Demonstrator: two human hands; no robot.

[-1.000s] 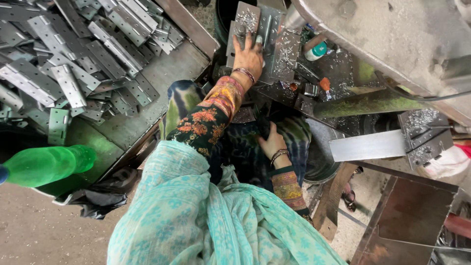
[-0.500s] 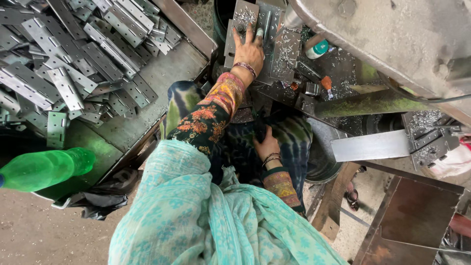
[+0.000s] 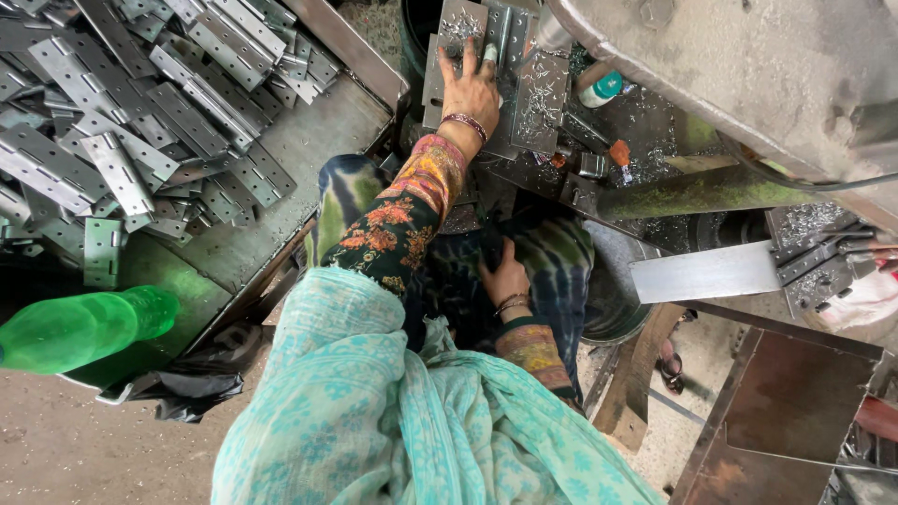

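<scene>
Head view: left hand [image 3: 470,86] stretched forward, fingers spread flat on a grey metal hinge plate [image 3: 458,37] on the shaving-strewn machine bed [image 3: 645,122]. Right hand [image 3: 506,277] down on the lap, fingers curled, grip impossible to tell. Heap of hinges [image 3: 140,103] left; green bottle [image 3: 79,327] below.

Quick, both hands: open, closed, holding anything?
Left hand: open, flat on the metal hinge plates.
Right hand: resting on lap, grip cannot be told.
</scene>
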